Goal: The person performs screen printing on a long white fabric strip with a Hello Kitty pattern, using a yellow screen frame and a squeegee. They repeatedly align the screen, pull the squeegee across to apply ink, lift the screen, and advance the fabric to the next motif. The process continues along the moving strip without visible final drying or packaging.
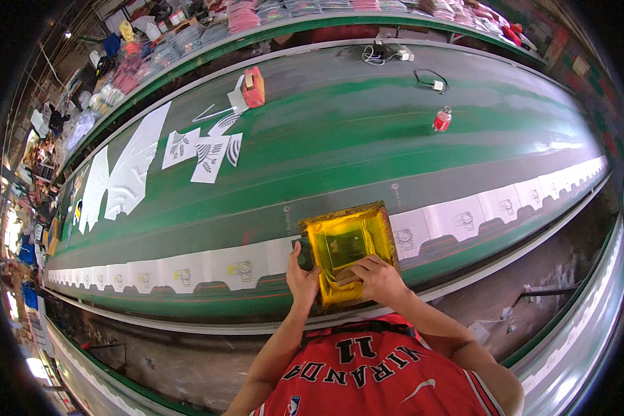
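Note:
A screen-printing frame [385,236] with yellow mesh lies over the row of white cloth pieces in front of me. My left hand [302,279] is closed at the frame's left edge, around a dark green grip [302,255]. My right hand [380,274] is closed on a flat brownish squeegee [347,276], pressed on the mesh near the frame's lower half. Cloth pieces left of the frame carry a figure with yellow parts, such as the printed cloth piece [241,272]. Right of it, the cloth piece [464,220] shows dark outlines only. The cloth under the frame is hidden.
On the long green table [312,166] lie white cut cloth [128,170], patterned cloth pieces [209,158], a red box [254,87], a bottle with a red label [442,119] and cables [378,54]. Stacked bundles [243,15] fill a bench beyond.

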A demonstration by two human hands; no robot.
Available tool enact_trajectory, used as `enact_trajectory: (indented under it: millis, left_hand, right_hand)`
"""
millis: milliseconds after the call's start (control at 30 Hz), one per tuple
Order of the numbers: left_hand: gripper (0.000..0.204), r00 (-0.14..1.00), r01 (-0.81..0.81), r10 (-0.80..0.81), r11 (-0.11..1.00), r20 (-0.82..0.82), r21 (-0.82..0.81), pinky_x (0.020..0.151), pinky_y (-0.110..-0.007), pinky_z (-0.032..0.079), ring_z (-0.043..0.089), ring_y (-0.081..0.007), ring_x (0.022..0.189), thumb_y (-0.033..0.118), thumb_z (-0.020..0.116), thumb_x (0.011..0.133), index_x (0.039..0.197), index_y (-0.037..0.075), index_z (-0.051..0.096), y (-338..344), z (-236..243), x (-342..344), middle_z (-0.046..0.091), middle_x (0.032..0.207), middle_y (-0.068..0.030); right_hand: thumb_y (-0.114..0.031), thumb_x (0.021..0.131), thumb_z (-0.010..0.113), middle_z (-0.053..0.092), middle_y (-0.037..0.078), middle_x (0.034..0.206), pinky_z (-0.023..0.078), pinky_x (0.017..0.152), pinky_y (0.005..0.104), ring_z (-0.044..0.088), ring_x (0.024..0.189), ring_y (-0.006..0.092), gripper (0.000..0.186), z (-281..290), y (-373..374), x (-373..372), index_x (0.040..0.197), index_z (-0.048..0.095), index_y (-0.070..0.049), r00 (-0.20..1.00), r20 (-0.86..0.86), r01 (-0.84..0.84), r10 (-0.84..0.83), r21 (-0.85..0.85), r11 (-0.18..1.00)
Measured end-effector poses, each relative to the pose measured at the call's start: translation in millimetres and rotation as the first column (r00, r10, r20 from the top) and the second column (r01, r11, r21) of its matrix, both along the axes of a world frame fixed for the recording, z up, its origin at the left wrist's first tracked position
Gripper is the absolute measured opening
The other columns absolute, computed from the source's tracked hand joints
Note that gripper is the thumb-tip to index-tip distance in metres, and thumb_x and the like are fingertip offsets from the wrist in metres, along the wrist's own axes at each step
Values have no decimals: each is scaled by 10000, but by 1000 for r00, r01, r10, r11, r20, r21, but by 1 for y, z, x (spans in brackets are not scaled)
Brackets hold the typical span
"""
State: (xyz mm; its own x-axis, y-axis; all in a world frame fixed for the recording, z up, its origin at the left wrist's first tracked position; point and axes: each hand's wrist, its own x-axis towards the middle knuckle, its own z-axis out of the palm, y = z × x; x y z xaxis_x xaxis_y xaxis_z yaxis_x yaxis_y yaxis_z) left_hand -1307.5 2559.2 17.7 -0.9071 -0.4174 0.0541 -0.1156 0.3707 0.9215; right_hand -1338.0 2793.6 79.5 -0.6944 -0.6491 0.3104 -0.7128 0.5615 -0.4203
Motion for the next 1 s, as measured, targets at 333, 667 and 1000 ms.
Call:
enact_trajectory:
  millis: [333,667,1000]
  left_hand:
    - [840,995,20,-14,998,99,-64,693,-403,541,658,-242,626,14,787,830,1595,114,453,146,-8,-36,630,1452,-180]
    - [832,985,6,8,997,173,-80,683,-393,548,682,-235,655,4,818,815,1569,105,482,161,-15,-41,627,1470,-130]
    - [824,969,-2,-13,998,245,61,638,-341,502,615,-164,628,-37,759,818,1577,79,461,158,-1,-44,716,1020,-159]
  right_hand:
    - [-37,731,709,696,112,1114,583,932,423,665,1060,334,371,-14,145,-33,1101,699,-36,998,54,30,-30,12,999]
    - [-58,728,695,678,132,1106,557,972,430,637,1073,348,319,-30,171,-41,1045,689,-25,996,87,-10,15,-56,998]
    - [-64,726,703,686,117,1110,566,960,431,645,1077,342,385,-28,170,-37,1109,689,-24,997,72,-2,5,-49,999]
